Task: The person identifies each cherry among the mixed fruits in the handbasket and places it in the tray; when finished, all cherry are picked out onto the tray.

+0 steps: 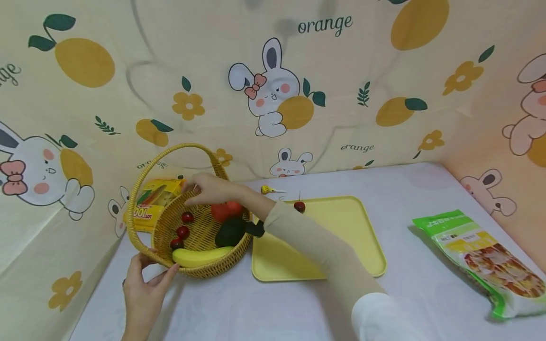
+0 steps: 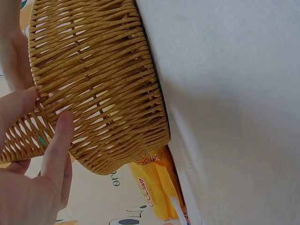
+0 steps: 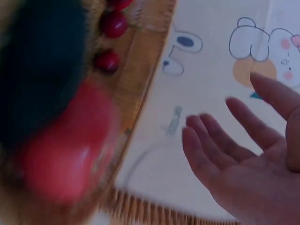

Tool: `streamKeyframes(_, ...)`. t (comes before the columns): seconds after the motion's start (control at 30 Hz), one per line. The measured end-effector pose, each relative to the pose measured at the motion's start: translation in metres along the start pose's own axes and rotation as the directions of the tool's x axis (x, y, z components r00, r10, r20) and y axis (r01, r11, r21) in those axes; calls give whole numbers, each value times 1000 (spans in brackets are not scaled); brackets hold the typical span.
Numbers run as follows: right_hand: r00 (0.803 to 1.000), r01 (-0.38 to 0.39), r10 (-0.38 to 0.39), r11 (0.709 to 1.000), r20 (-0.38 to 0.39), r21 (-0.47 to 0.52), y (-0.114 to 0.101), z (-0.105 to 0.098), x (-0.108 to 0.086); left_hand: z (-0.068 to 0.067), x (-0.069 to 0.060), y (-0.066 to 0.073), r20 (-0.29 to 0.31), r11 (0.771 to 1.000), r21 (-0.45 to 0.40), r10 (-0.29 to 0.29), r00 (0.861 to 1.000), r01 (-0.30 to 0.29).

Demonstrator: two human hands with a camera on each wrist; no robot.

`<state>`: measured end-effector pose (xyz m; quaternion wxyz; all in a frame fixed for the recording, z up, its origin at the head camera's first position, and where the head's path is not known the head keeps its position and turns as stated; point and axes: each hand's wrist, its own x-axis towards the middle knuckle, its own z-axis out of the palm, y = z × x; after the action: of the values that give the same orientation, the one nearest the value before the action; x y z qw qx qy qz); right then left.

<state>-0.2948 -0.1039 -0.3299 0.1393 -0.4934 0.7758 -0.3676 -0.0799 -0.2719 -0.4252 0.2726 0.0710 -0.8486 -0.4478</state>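
A wicker basket (image 1: 209,272) (image 2: 98,79) with a tall handle holds a banana (image 1: 200,257), a dark green avocado (image 1: 230,232), a shiny red fruit or vegetable (image 1: 226,210) (image 3: 70,150) and several dark red cherries (image 1: 183,232) (image 3: 114,24). My left hand (image 1: 147,289) (image 2: 47,173) pinches the basket's near-left rim at the handle's base, between thumb and fingers. Over the basket's far side, my right hand (image 1: 211,188) (image 3: 248,164) hovers with relaxed, spread fingers and holds nothing.
Yellow snack packages (image 1: 149,203) (image 2: 154,187) stand behind the basket at the left. To its right lies a yellow tray (image 1: 341,237), with a cherry (image 1: 300,206) at its far edge and a wrapped lollipop (image 1: 266,189) behind. A green-edged food bag (image 1: 482,260) lies far right.
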Motion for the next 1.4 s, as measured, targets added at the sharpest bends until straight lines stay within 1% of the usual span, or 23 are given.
streamKeyframes(0.1,996,4,-6,1000,91,28,-8,17,24,0,0,0,4,1000,-3,0,1000,0)
streamKeyframes(0.2,988,-6,-3,998,158,58,-7,34,42,0,0,0,7,1000,-3,1,1000,-1)
streamKeyframes(0.27,980,-51,36,996,197,76,-4,43,49,0,0,0,7,1000,-6,1,1000,-1)
streamKeyframes(0.37,962,-132,104,986,253,98,1,55,53,0,0,0,9,1000,-14,-2,1000,3)
streamKeyframes(0.43,944,-198,160,974,288,107,3,61,54,0,0,0,13,1000,-17,-8,1000,9)
streamKeyframes(0.47,937,-219,177,969,302,111,4,64,54,0,0,0,15,1000,-19,-10,1000,10)
streamKeyframes(0.6,905,-298,225,941,360,160,6,72,55,0,0,0,20,1000,-25,-12,1000,13)
streamKeyframes(0.77,874,-358,251,912,417,200,9,80,55,-1,0,1,15,1000,-30,-4,1000,4)
streamKeyframes(0.9,858,-357,226,908,461,219,10,83,55,-1,1,-1,18,999,-30,-11,1000,11)
streamKeyframes(0.97,853,-344,210,915,478,210,10,84,55,0,1,-1,21,999,-34,-14,1000,15)
streamKeyframes(1.13,856,-289,178,943,486,164,11,85,55,0,1,-1,20,999,-34,-20,1000,20)
streamKeyframes(1.33,864,-270,159,947,479,172,12,86,56,0,0,-1,23,999,-48,-19,1000,20)
streamKeyframes(1.4,862,-260,155,952,482,159,12,86,56,0,0,-1,24,998,-56,-17,1000,18)
